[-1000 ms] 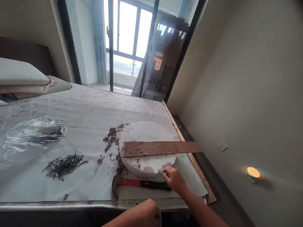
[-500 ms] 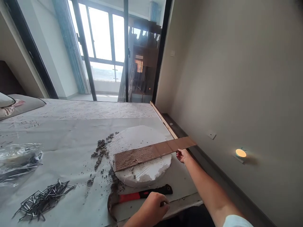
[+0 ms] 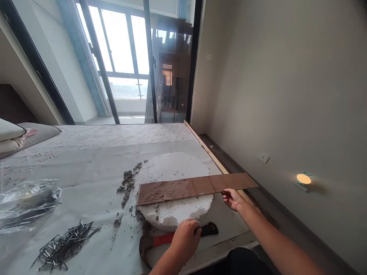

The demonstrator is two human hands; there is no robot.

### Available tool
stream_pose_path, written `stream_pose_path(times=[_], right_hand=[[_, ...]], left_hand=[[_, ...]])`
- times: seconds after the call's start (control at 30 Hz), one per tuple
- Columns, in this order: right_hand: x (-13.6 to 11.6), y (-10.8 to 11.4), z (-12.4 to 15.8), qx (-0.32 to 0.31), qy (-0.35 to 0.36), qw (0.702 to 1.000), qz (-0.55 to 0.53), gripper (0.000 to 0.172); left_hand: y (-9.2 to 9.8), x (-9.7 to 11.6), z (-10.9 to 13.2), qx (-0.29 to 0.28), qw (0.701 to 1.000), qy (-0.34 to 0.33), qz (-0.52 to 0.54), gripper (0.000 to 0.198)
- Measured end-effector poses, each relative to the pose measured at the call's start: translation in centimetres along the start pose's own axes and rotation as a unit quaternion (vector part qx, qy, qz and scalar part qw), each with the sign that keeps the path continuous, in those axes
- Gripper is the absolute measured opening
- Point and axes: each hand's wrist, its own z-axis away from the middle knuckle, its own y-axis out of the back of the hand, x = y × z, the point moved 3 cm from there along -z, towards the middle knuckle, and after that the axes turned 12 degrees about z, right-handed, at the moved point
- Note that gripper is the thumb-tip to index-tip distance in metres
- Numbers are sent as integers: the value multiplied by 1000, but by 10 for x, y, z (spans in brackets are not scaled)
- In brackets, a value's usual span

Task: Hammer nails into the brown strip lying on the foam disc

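Head view: left hand [image 3: 185, 237] has closed on the hammer [image 3: 172, 240] handle at the bed's near edge. Right hand [image 3: 233, 198], earlier on the hammer, now pinches the plank [image 3: 195, 187] lying across the foam disc [image 3: 174, 191] near the right edge.

Bedroom. Bed [image 3: 86, 152] fills the left and middle, covered with a pale sheet printed with letters; pillows [image 3: 11, 133] stacked at far left. Wooden strip [image 3: 206, 147] runs along the bed's right edge. Plain beige wall [image 3: 286, 76] on the right, dark baseboard below it, small round night light [image 3: 304, 178] glowing orange low down. Far end: black-framed glass sliding door [image 3: 149, 68], bright window [image 3: 123, 49] behind it, pale blue curtain [image 3: 83, 65]. Daylight is strong.
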Motion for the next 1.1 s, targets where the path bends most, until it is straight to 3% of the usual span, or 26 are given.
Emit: stream_pose_path(times=[0.1, 0.17, 0.23, 0.3, 0.4, 0.47, 0.5, 0.57, 0.63, 0.8, 1.1], right_hand=[[2, 6, 18, -52, 0, 993, 107, 31], [-1, 10, 34, -84, 19, 976, 200, 30], [-12, 6, 52, -107, 69, 945, 302, 21], [-34, -10, 68, -108, 171, 900, 387, 16], [-75, -60, 87, -106, 335, 810, 469, 15], [-98, -106, 93, -104, 458, 698, 541, 21], [-106, -128, 92, -108, 487, 663, 558, 22], [-114, -171, 87, -108, 546, 566, 609, 25], [-115, -204, 77, -117, 562, 517, 635, 26], [-102, -242, 51, -107, 535, 456, 703, 17], [-94, -256, 46, -109, 520, 375, 760, 18]], left_hand=[[15, -5, -4, 59, 998, 3, -31, 31], [28, -10, -8, 108, 992, -13, -66, 33], [40, -14, -12, 161, 979, -35, -120, 36], [50, -20, -15, 209, 961, -44, -175, 37], [59, -29, -21, 253, 940, -20, -227, 37], [62, -33, -25, 256, 935, 4, -246, 38], [63, -35, -26, 252, 934, 14, -252, 39], [63, -39, -30, 242, 934, 26, -260, 42], [64, -43, -32, 235, 935, 36, -263, 44], [66, -54, -34, 216, 942, 57, -249, 44], [73, -52, -35, 201, 953, 67, -218, 44]])
